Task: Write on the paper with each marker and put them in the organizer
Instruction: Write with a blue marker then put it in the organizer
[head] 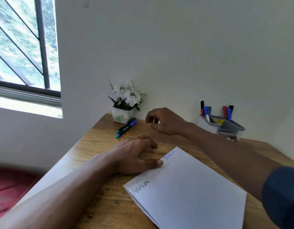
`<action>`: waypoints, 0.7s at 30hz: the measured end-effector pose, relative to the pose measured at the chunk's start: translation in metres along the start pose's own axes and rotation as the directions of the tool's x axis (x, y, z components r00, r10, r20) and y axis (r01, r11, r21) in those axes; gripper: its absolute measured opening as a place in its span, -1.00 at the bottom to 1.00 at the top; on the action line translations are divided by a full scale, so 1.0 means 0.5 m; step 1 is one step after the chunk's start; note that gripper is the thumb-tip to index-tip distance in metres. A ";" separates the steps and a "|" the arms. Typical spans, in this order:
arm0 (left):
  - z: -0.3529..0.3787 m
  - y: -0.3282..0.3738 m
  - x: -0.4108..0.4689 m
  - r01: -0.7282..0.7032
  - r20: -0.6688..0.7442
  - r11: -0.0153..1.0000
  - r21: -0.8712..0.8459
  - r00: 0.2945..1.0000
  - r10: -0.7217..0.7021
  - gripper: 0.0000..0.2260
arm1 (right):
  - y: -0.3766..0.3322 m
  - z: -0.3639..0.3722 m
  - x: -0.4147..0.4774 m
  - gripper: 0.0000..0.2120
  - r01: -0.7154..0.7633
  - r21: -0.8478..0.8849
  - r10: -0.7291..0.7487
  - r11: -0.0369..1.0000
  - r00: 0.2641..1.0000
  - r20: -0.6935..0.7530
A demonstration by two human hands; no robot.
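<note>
Centrally, a wooden table [101, 146] set against a white wall [176, 47], window [19, 47] at 10 o'clock. A pot of white flowers [122, 115] stands at the table's 11 o'clock corner. Just beside it, toward 6 o'clock, lie a green-capped marker [126, 125] and a blue-capped marker [126, 129], side by side and touching. The grey-and-white organizer [225, 128] stands at 2 o'clock against the wall, with upright markers in its left cup [206, 111] and its right compartment [228, 113]. A folded white paper [192, 187] lies at 5 o'clock, with handwriting at its far corner [170, 154] and its left corner [141, 185].

Left hand [134, 154]: palm down on the wood, fingers relaxed and slightly bent, thumb [157, 162] touching the paper's left edge. Right hand [164, 121]: raised above the table at 12 o'clock, between the loose markers and the organizer, fingers loosely curled with a narrow gap to the thumb, gripping nothing; a dark blue sleeve [281, 195] shows at 4 o'clock.

Bare wood lies between the right hand and the loose markers; the table's left edge runs from 11 to 7 o'clock
</note>
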State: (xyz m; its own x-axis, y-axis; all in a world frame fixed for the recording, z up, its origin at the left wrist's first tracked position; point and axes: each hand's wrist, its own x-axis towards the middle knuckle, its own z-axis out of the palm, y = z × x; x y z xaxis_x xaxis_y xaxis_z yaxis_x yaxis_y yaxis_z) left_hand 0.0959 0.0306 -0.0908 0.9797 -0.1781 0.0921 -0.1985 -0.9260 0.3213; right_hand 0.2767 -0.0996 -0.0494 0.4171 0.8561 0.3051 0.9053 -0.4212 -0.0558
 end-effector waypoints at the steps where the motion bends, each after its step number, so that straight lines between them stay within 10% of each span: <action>1: 0.002 -0.001 0.000 0.003 -0.005 1.000 -0.004 1.000 -0.003 -0.37 | -0.010 0.011 0.024 -0.83 0.013 0.007 -0.013 1.000 1.000 0.024; 15: 0.010 -0.004 0.005 0.022 -0.022 1.000 -0.008 1.000 -0.022 -0.36 | -0.072 0.002 0.111 -0.70 0.222 -0.389 -0.074 0.894 0.930 0.361; 21: 0.008 -0.005 0.004 0.005 -0.026 0.999 -0.044 1.000 -0.006 -0.26 | -0.041 -0.015 0.058 -0.73 0.133 -0.473 0.000 0.871 0.963 0.271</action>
State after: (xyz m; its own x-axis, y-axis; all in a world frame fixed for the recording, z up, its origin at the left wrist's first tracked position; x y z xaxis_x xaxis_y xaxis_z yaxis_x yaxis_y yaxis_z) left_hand 0.0983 0.0313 -0.0953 0.9799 -0.1634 0.1148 -0.1945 -0.9114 0.3626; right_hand 0.2693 -0.0684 -0.0326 0.4238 0.9050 0.0365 0.8056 -0.3950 0.4415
